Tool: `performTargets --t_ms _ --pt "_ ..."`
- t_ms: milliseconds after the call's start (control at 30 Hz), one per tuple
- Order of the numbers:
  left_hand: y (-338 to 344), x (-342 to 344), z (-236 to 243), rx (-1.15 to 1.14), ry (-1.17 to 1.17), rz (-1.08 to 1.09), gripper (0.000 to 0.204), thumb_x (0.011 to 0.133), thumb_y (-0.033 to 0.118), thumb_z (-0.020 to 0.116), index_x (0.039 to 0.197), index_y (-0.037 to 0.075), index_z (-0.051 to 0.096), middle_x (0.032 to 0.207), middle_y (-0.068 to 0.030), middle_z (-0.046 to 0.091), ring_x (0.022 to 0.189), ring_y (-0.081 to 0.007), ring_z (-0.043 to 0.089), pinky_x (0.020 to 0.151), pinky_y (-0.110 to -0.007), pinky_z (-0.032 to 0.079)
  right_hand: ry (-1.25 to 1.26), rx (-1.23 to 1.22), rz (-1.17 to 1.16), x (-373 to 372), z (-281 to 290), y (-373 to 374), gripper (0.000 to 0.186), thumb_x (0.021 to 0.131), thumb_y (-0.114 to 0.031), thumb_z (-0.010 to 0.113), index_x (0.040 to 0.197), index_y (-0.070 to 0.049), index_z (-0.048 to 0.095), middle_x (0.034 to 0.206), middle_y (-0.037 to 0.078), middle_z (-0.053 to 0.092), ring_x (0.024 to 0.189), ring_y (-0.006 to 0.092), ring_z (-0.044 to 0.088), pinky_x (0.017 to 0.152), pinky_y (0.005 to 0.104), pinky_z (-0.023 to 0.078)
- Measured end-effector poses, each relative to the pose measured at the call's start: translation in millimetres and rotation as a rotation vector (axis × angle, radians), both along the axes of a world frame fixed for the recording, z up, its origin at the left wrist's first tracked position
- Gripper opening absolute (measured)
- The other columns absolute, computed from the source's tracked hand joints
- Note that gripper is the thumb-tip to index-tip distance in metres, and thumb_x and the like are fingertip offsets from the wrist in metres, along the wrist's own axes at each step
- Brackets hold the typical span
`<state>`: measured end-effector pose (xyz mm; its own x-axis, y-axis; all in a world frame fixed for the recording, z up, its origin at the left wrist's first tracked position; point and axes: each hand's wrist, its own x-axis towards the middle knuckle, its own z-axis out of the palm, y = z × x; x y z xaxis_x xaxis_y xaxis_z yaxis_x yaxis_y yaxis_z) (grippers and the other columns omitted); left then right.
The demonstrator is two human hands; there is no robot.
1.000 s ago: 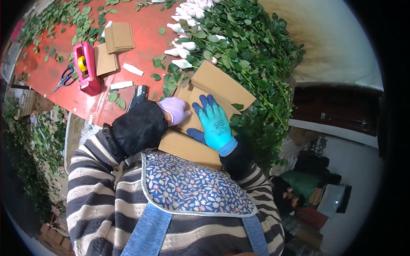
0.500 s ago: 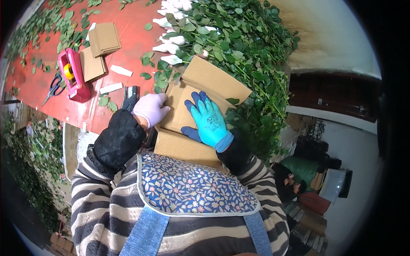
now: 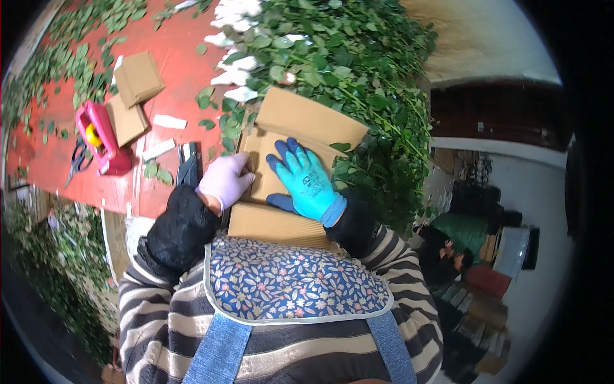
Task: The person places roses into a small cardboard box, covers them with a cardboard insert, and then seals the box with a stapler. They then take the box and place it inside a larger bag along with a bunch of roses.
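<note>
A folded sheet of corrugated cardboard (image 3: 307,115) lies in front of me, its far flap tilted up and its near flap against my apron. At its left edge, my left hand (image 3: 225,179), in a lilac glove, has its fingers curled closed on the cardboard. My right hand (image 3: 308,182), in a turquoise glove with dark blue fingertips, lies flat on the middle panel with fingers stretched out. A black stapler-like tool (image 3: 187,163) rests just left of my left hand.
Leafy stems (image 3: 345,70) with white-wrapped heads (image 3: 233,77) pile up beyond and to the right. On the red table (image 3: 70,166) are a pink tape dispenser (image 3: 105,144), scissors (image 3: 78,161), cardboard pieces (image 3: 139,78) and white paper strips (image 3: 169,121). Another person (image 3: 441,256) is at far right.
The whole view has shifted, so the table things appear farther left. Both hands stay on the cardboard in nearly the same places, and the far flap looks slightly differently angled.
</note>
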<state>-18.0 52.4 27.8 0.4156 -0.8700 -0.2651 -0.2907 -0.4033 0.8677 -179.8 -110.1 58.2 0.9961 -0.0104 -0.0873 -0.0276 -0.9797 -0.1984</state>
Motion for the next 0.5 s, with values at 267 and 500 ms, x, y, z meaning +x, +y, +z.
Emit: performTargets --t_ms 267,500 --pt "-27 -5 8 -0.084 -0.401 -0.283 0.076 0.074 0.023 0.08 0.142 0.013 0.046 0.141 -0.0112 0.051 0.11 -0.0352 0.062 0.091 -0.039 0.052 -0.029 0.021 -0.04 -11 -15 -8 0.079 0.082 -0.055 0.066 0.139 -0.002 0.049 0.153 0.02 0.036 0.143 0.0389 0.029 0.115 0.054 0.024" --pt "-45 -2 8 0.032 -0.656 -0.46 0.074 0.075 0.026 0.077 0.141 0.011 0.047 0.137 -0.0093 0.052 0.084 -0.0301 0.069 0.072 -0.04 0.056 -0.281 0.466 -0.119 -20 -5 -14 0.066 0.083 -0.049 0.07 0.128 -0.004 0.054 0.128 0.017 0.057 0.116 0.0347 0.057 0.099 0.0467 0.045"
